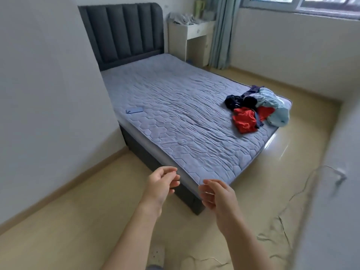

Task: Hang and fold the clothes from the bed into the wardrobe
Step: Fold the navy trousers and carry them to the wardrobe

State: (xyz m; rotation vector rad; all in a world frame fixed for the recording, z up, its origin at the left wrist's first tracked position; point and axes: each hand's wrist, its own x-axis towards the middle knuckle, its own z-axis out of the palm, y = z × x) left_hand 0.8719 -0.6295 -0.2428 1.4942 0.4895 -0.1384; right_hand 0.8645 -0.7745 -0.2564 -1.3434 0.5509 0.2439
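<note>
A heap of clothes (257, 109) lies on the far right corner of the bed (175, 106): red pieces, dark navy pieces and a light blue garment. The bed has a quilted lavender cover and a dark grey headboard. My left hand (161, 184) and my right hand (216, 195) hover in front of the bed's near corner, palms facing each other, fingers loosely curled, holding nothing. Both are far from the clothes. No wardrobe is in view.
A small blue flat object (134, 110) lies on the bed's left side. A white desk (191, 38) with grey cloth on it stands past the headboard, next to a curtain (222, 32). White wall on the left; a cable (303, 190) runs along the floor at right.
</note>
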